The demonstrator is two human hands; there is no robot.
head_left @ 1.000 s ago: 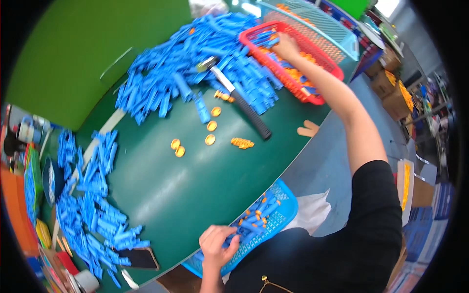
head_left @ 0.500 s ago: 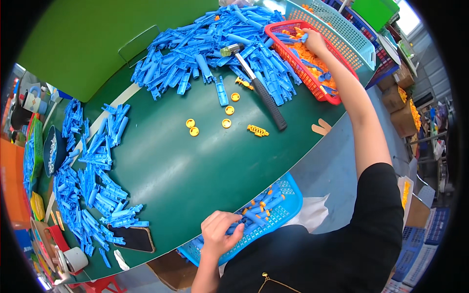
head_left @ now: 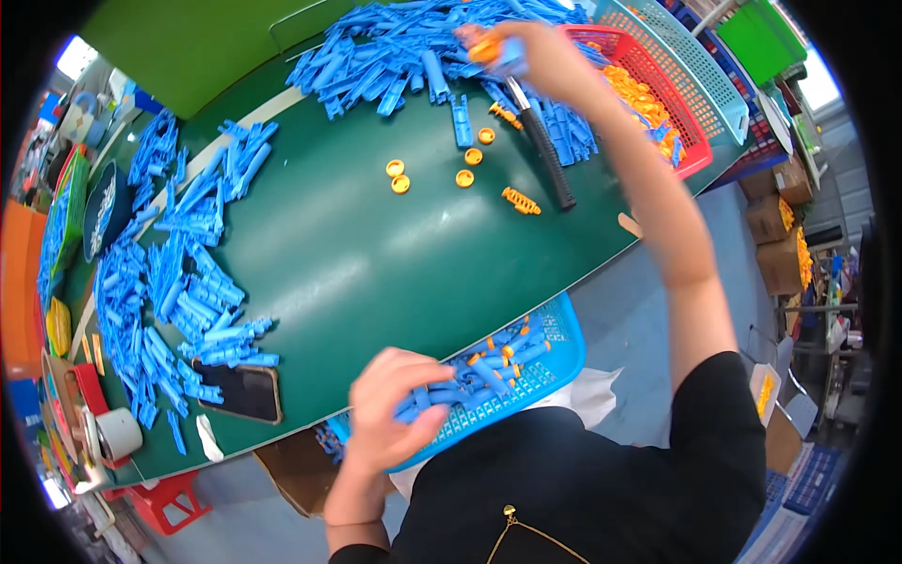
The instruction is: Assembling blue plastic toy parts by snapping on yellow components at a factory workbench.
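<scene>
Head view: I see right hand (head_left: 537,56) curled around blurred orange pieces (head_left: 484,50) over blue pile (head_left: 399,58), covering part of hammer (head_left: 545,150); left hand (head_left: 385,406), half-curled at blue basket (head_left: 562,324), its hold I cannot tell.

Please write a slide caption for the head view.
Right hand holding small orange and blue plastic pieces; left hand at a blue perforated plastic basket.
</scene>
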